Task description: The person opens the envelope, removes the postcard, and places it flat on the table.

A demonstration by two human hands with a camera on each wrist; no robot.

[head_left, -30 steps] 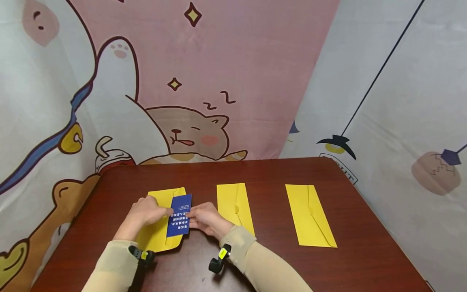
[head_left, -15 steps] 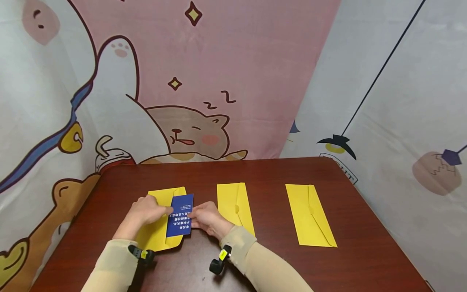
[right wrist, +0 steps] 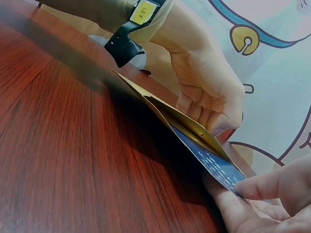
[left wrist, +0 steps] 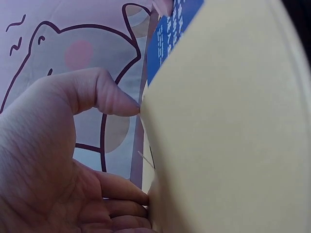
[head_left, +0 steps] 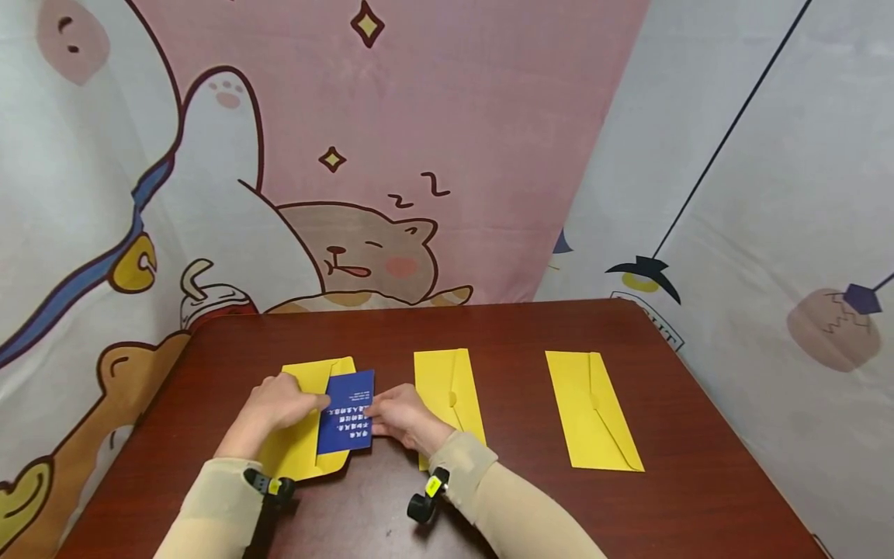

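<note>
Toward the left of the table, my left hand (head_left: 282,402) grips an open yellow envelope (head_left: 289,450) by its left side, thumb on top and fingers beneath. A blue card (head_left: 345,423) with white printed characters sticks out of the envelope's right side. My right hand (head_left: 401,415) pinches the card's right edge between thumb and fingers. In the right wrist view the envelope (right wrist: 189,124) gapes, tilted above the table, and the card (right wrist: 214,162) lies partly inside it. The envelope's pale side (left wrist: 233,126) fills much of the left wrist view.
Two more yellow envelopes, one in the middle (head_left: 438,380) and one at the right (head_left: 576,388), lie flap side up on the dark red wooden table (head_left: 517,497). A cartoon-printed cloth (head_left: 489,155) hangs behind the table.
My right hand has moved slightly right with the blue card, so more of the card shows outside the envelope. My left hand has kept its hold on the envelope.
</note>
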